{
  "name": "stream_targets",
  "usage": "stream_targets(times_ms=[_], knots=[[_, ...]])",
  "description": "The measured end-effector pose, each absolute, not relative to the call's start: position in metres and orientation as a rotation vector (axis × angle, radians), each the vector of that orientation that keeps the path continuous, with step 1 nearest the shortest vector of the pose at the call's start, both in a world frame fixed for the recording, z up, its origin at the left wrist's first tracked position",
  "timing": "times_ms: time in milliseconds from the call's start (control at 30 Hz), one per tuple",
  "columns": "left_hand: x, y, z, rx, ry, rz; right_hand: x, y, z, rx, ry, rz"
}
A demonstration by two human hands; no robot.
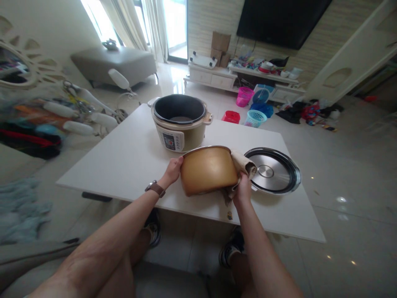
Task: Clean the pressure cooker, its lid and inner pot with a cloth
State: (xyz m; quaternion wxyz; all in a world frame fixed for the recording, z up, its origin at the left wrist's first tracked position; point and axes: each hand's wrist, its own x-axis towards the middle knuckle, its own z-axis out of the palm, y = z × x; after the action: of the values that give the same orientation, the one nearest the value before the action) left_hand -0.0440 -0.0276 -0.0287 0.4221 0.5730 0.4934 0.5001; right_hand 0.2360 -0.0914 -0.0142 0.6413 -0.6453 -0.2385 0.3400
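Observation:
A gold-coloured inner pot [208,170] is tilted on its side above the near part of the white table [130,161]. My left hand [172,171] grips the pot's left rim, a brown watch on the wrist. My right hand [242,190] presses a beige cloth [243,164] against the pot's right side, fingers closed on the cloth. Behind the pot stands an open electric pressure cooker [180,123] with a dark empty cavity and a control panel facing me. Its round steel lid [273,170] lies flat on the table to the right, touching the cloth's edge.
Pink, red and blue plastic baskets [255,118] sit on the floor beyond the table. A white TV cabinet [217,76] with clutter stands under a wall TV. A grey sofa [114,62] is at far left; a clothes rack [77,116] is left of the table. My knees are below.

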Motion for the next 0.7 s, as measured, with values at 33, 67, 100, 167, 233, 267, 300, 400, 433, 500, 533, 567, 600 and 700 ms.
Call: stream_targets(times_ms=[33, 67, 100, 167, 233, 267, 300, 400, 433, 500, 533, 567, 600, 700], knots=[[-0.045, -0.026, -0.025, 1.471, 1.228, 1.238, 0.236, -0.091, -0.016, -1.485, -0.464, 0.797], [-0.045, -0.025, -0.021, 1.503, 1.217, 1.238, 0.236, -0.091, -0.017, -1.496, -0.396, 0.811], [-0.045, -0.024, -0.015, 1.527, 1.204, 1.247, 0.235, -0.091, -0.017, -1.498, -0.353, 0.821], [-0.045, -0.024, -0.002, 1.543, 1.172, 1.275, 0.233, -0.092, -0.016, -1.482, -0.344, 0.837], [-0.043, -0.025, 0.009, 1.524, 1.145, 1.296, 0.231, -0.092, -0.013, -1.481, -0.364, 0.855], [-0.043, -0.025, 0.012, 1.505, 1.138, 1.296, 0.23, -0.092, -0.012, -1.482, -0.379, 0.859], [-0.042, -0.026, 0.014, 1.488, 1.137, 1.285, 0.229, -0.092, -0.011, -1.484, -0.398, 0.859], [-0.043, -0.025, 0.013, 1.472, 1.153, 1.207, 0.228, -0.092, -0.011, -1.501, -0.474, 0.813], [-0.043, -0.025, 0.012, 1.471, 1.159, 1.184, 0.228, -0.092, -0.011, -1.508, -0.502, 0.791], [-0.044, -0.024, 0.009, 1.465, 1.164, 1.163, 0.228, -0.093, -0.011, -1.515, -0.544, 0.762], [-0.044, -0.023, 0.007, 1.458, 1.164, 1.167, 0.227, -0.093, -0.011, -1.512, -0.553, 0.759], [-0.045, -0.023, 0.007, 1.452, 1.163, 1.174, 0.227, -0.093, -0.011, -1.506, -0.558, 0.762], [-0.045, -0.023, 0.006, 1.45, 1.161, 1.183, 0.226, -0.093, -0.011, -1.5, -0.56, 0.765], [-0.044, -0.023, 0.007, 1.449, 1.162, 1.207, 0.224, -0.094, -0.01, -1.481, -0.568, 0.762]])
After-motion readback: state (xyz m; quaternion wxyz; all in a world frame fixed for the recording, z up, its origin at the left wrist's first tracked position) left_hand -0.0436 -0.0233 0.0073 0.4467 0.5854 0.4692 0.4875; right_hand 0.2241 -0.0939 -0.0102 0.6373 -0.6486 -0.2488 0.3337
